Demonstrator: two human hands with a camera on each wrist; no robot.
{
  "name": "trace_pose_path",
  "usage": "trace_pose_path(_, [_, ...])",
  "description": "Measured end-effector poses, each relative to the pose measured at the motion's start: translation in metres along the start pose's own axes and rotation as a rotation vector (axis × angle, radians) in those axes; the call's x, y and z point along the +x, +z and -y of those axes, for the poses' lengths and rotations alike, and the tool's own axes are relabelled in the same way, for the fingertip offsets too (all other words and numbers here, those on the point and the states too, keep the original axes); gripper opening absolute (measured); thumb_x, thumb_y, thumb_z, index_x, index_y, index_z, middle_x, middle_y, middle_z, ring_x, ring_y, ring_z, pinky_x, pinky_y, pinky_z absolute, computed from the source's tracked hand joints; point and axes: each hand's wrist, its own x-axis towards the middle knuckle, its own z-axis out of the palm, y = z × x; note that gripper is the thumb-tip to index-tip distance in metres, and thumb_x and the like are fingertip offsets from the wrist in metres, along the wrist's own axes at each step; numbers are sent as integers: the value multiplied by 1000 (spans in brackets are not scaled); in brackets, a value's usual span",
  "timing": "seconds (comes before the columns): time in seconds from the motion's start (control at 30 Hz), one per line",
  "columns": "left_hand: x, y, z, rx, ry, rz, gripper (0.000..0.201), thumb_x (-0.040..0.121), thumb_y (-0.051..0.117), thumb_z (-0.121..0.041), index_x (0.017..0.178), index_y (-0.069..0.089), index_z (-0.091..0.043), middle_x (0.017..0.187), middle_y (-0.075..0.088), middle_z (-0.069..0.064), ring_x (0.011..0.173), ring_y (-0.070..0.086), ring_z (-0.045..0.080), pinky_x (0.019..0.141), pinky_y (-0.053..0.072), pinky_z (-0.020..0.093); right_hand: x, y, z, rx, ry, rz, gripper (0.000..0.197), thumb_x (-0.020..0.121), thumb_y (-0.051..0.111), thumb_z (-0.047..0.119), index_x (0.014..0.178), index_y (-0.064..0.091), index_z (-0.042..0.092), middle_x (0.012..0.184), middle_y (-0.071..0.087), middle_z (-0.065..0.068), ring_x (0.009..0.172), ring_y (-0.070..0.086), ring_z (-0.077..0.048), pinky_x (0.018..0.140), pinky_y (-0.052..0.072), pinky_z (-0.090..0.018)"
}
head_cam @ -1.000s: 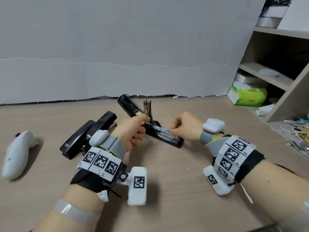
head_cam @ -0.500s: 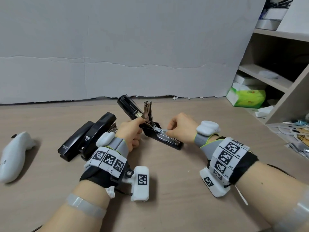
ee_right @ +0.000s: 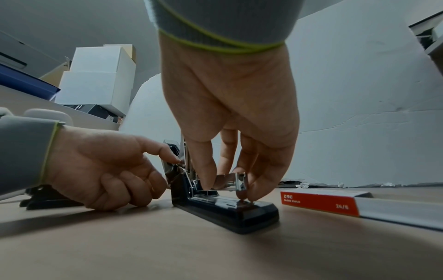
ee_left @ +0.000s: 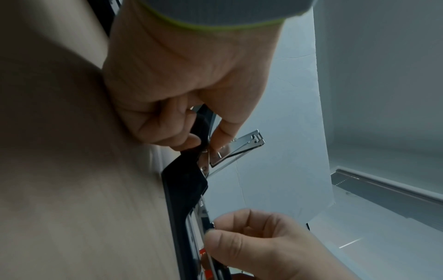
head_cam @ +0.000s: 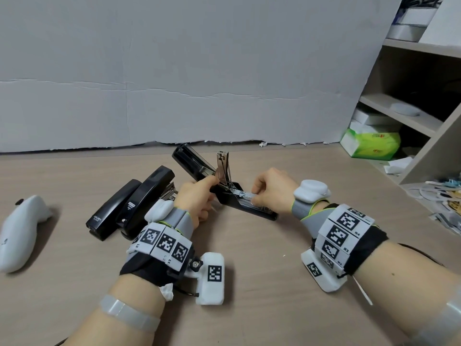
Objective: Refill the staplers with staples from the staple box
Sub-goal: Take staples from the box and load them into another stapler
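Note:
An open black stapler (head_cam: 252, 208) lies mid-desk, its lid (head_cam: 189, 158) swung back and its metal pusher arm (head_cam: 222, 166) standing upright. My left hand (head_cam: 214, 181) grips the stapler at the hinge, thumb against the metal arm (ee_left: 239, 145). My right hand (head_cam: 254, 196) pinches the metal magazine rail (ee_right: 230, 180) between thumb and fingers, just above the base (ee_right: 230, 210). Whether staples sit in the rail I cannot tell. The red and white staple box (ee_right: 321, 202) lies on the desk right of the stapler in the right wrist view; the head view does not show it.
Two shut black staplers (head_cam: 112, 211) (head_cam: 147, 198) lie side by side left of my left hand. A white controller (head_cam: 20, 231) rests at the far left. A shelf unit (head_cam: 424, 121) with a green tissue pack (head_cam: 371, 143) and loose papers (head_cam: 444, 203) stands at the right.
Both hands keep their hold on the open stapler. The view has shifted slightly; no part has clearly moved.

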Motion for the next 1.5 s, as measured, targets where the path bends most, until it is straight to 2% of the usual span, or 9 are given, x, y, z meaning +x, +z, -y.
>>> trace_pose_path(0.13, [0,0,0,-3,0,4,23,85,62,-31,98,58,-13,65,43,2,41,21,10,38,17,14,-7,-4,-4,-21,-59,38,28,78,70,17,106,69,22,89,68,4,83,64,-20,78,53,-31])
trace_pose_path(0.27, [0,0,0,0,-6,-1,26,84,62,-32,100,58,-12,66,45,3,39,22,10,38,18,14,-16,-4,-2,-133,-109,75,37,81,59,16,113,69,32,107,70,1,97,63,-25,87,53,-37])
trace_pose_path(0.4, [-2,1,0,-9,-5,-1,25,85,61,-32,102,58,-14,65,44,2,39,20,10,38,17,14,-21,-7,-5,-160,-84,108,45,79,54,15,113,70,38,95,73,1,89,65,-25,83,55,-36])
trace_pose_path(0.67, [-5,1,-1,-12,7,-23,44,86,61,-31,121,61,-4,68,45,3,41,20,10,39,16,14,-32,-21,-21,-127,-43,115,44,85,52,9,115,72,34,84,61,3,86,57,-17,82,51,-27])
trace_pose_path(0.8, [-9,3,0,-4,19,-37,40,86,62,-29,117,62,-4,64,43,2,41,20,11,37,17,15,-34,-22,-20,-154,-62,101,38,85,55,11,115,72,27,81,53,5,90,55,-22,78,46,-28])
trace_pose_path(0.93, [-17,6,-2,-24,-24,10,17,86,59,-28,83,55,-12,50,41,0,42,23,12,41,18,16,-33,-18,-3,-145,-176,-1,32,83,60,21,113,70,23,94,50,3,101,54,-22,85,45,-31])
trace_pose_path(1.13, [-39,7,-12,-42,-95,95,28,88,56,-34,74,53,-11,53,49,5,48,38,17,50,28,25,-42,1,47,-55,-450,79,22,80,69,26,101,70,20,98,61,-1,95,57,-20,81,48,-32])
trace_pose_path(1.3, [-48,4,-12,-166,-152,174,25,88,52,-38,99,55,-16,65,42,4,56,40,15,56,30,28,-38,17,63,-137,-520,93,18,79,65,18,95,66,10,106,56,-11,100,55,-27,84,48,-43])
trace_pose_path(1.5, [-54,2,-14,-251,-215,269,31,91,46,-44,101,56,-15,75,46,8,65,46,20,63,39,31,-36,22,62,-169,-551,58,12,76,62,21,86,62,15,101,53,-7,98,53,-29,79,51,-47])
